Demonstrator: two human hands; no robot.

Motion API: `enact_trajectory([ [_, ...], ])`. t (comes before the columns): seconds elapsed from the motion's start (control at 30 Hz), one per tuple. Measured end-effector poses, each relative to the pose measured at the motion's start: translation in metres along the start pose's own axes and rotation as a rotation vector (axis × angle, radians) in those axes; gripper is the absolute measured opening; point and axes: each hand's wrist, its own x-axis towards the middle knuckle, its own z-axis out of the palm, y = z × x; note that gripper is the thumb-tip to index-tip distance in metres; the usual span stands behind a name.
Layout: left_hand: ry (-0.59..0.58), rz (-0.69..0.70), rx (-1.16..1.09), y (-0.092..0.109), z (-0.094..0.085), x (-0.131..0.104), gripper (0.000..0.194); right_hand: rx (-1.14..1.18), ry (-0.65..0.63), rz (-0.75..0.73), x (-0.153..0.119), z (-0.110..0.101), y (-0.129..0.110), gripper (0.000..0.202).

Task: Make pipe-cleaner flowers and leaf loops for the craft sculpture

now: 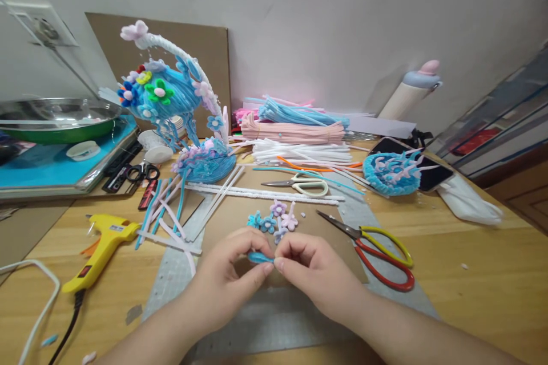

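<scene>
Over the brown cardboard sheet [342, 251], both hands meet at a short blue pipe cleaner piece [259, 258], which looks folded or looped. My left hand [235, 265] pinches it between thumb and fingers. Its right end is in the fingertips of my right hand [314, 265], which are closed together. Just beyond the hands lie several small pipe cleaner flowers, among them a blue flower [268, 223], a pink flower [290, 220] and a purple flower [278, 208]. Red-and-yellow-handled scissors [363, 236] rest open to the right of my right hand.
A yellow glue gun [100, 248] and loose pipe cleaners [165, 211] lie left. Behind stand a blue flower-decorated sculpture [171, 94] and pipe cleaner bundles [295, 128]. Cream-handled scissors [306, 184] lie mid-table. A blue coiled piece [391, 174] sits on a phone [436, 174] at right.
</scene>
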Motion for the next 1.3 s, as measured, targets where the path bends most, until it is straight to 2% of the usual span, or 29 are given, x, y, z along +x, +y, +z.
enact_trajectory([
  [0.1,0.023,-0.129,-0.060,-0.002,0.003,0.000,0.007,-0.198,0.032,-0.076,-0.001,0.001,0.002,0.013],
  [0.23,0.028,-0.354,-0.316,-0.007,0.007,0.003,0.018,-0.348,0.008,-0.141,-0.002,0.000,0.006,0.011],
  [0.37,0.029,-0.454,-0.489,-0.008,0.007,0.006,0.028,-0.445,-0.020,-0.168,-0.003,-0.004,0.006,0.010],
  [0.57,0.005,-0.447,-0.482,-0.012,0.006,0.007,0.030,-0.584,0.013,-0.277,-0.003,-0.008,0.005,0.011],
  [0.73,-0.022,-0.493,-0.417,-0.015,0.007,0.007,0.024,-0.661,0.009,-0.321,-0.003,-0.007,0.006,0.010],
  [0.9,-0.068,-0.483,-0.301,-0.017,0.007,0.005,0.013,-0.792,-0.030,-0.453,-0.004,-0.007,0.008,0.010],
  [1.03,-0.032,-0.419,-0.241,-0.018,0.006,0.005,0.006,-0.882,-0.029,-0.540,-0.005,-0.008,0.007,0.011],
  [1.17,0.020,-0.387,-0.213,-0.017,0.005,0.004,0.006,-0.973,0.021,-0.595,-0.006,-0.010,0.004,0.014],
  [1.3,0.038,-0.378,-0.183,-0.015,0.007,0.002,0.008,-1.071,0.021,-0.726,-0.009,-0.011,0.002,0.021],
])
